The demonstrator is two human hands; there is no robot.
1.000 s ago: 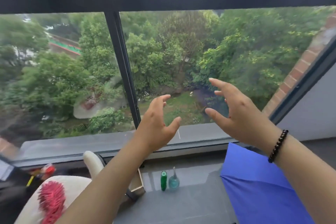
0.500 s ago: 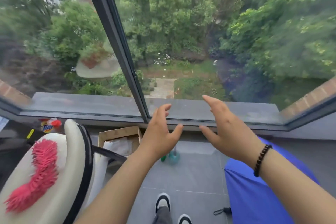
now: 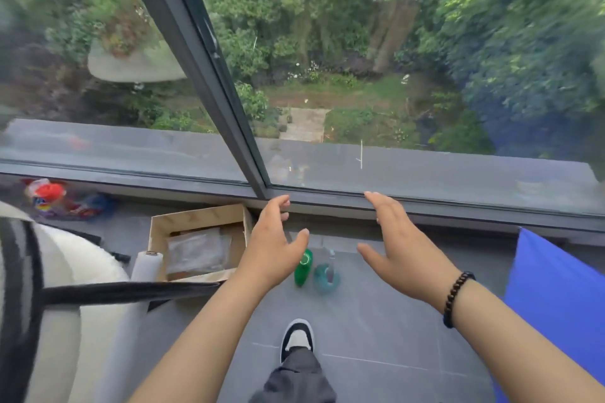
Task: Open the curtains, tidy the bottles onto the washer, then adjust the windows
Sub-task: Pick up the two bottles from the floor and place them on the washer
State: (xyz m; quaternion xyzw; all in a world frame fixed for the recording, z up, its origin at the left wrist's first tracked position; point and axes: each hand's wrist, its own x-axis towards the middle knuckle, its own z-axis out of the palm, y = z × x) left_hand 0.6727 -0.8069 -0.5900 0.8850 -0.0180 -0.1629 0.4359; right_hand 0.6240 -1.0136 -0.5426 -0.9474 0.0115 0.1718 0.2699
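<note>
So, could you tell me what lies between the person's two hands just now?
In the head view, the green bottle and the teal bottle stand on the floor tiles between the left hand and right hand, untouched.

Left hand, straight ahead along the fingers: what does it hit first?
Probably the window's lower frame rail: the left hand is open, fingertips pointing up-image at it. The green bottle stands on the floor beside and below the hand, seemingly off that line. Depth is unclear from one view.
</note>
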